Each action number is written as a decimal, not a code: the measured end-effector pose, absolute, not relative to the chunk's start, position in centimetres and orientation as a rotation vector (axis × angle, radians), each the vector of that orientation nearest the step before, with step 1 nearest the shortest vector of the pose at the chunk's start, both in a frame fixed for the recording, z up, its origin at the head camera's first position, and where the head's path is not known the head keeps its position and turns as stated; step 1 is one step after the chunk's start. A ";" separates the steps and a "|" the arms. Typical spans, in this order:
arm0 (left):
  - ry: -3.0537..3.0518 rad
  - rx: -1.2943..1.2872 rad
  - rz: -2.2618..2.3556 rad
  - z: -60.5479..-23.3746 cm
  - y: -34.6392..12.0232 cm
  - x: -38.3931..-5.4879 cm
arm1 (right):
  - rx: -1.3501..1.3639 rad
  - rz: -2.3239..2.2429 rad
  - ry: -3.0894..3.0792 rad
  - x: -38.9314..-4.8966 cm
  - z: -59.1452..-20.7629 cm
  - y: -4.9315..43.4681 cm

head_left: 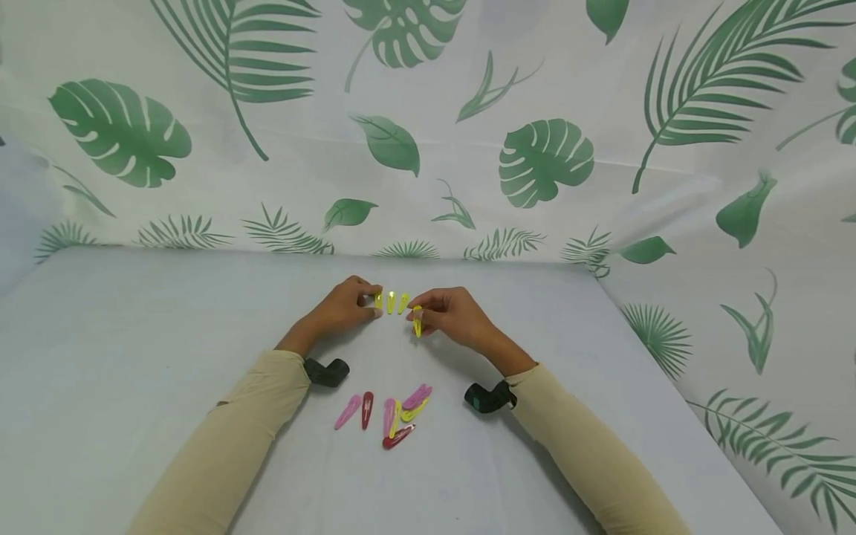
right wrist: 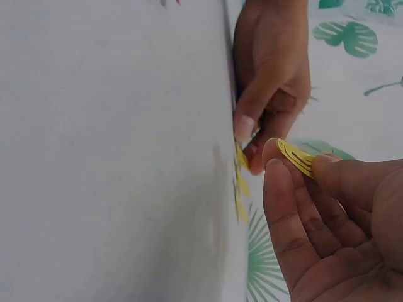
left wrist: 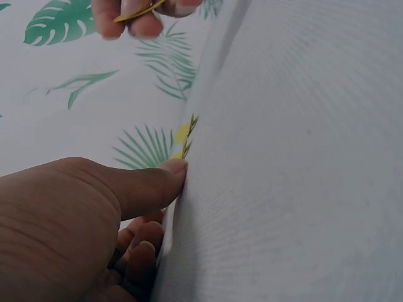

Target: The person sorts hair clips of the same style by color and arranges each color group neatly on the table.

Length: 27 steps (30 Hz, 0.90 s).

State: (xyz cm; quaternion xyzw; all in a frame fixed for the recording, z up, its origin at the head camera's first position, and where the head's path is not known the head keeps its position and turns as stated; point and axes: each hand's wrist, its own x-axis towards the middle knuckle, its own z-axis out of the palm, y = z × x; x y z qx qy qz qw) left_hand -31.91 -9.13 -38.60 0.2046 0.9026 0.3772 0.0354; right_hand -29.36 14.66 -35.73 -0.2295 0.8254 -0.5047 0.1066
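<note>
Three yellow snap hair clips point(head_left: 391, 302) lie side by side in a short row on the white tabletop. At the row's left end, my left hand point(head_left: 344, 308) pinches the leftmost yellow clip point(head_left: 378, 300) by its two ends, finger at the far end and thumb at the near end. To the right of the row, my right hand point(head_left: 458, 318) holds another yellow hair clip point(right wrist: 295, 158) between thumb and fingertips, raised off the table. In the left wrist view the thumb point(left wrist: 148, 189) hides much of the clip under it.
Nearer to me lie loose hair clips: a pink one point(head_left: 348, 412), a red one point(head_left: 367, 411), and a cluster of pink, yellow and red clips point(head_left: 399, 436), some overlapping. Behind the table's far edge hangs a white cloth with green leaf prints point(head_left: 545, 163).
</note>
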 end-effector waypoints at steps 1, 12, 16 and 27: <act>2.772 0.624 1.163 -38.6 -9.1 -32.0 | -0.663 -1.493 2.443 -29.6 -35.6 14.6; 2.788 0.594 1.167 -38.7 -9.1 -32.2 | -0.598 -1.424 2.589 -31.5 -35.6 14.5; 2.792 0.581 1.162 -38.7 -9.1 -32.2 | -0.544 -1.416 2.614 -32.4 -36.1 14.6; 2.783 0.571 1.179 -38.7 -9.0 -32.2 | -0.482 -1.392 2.627 -33.7 -36.5 14.5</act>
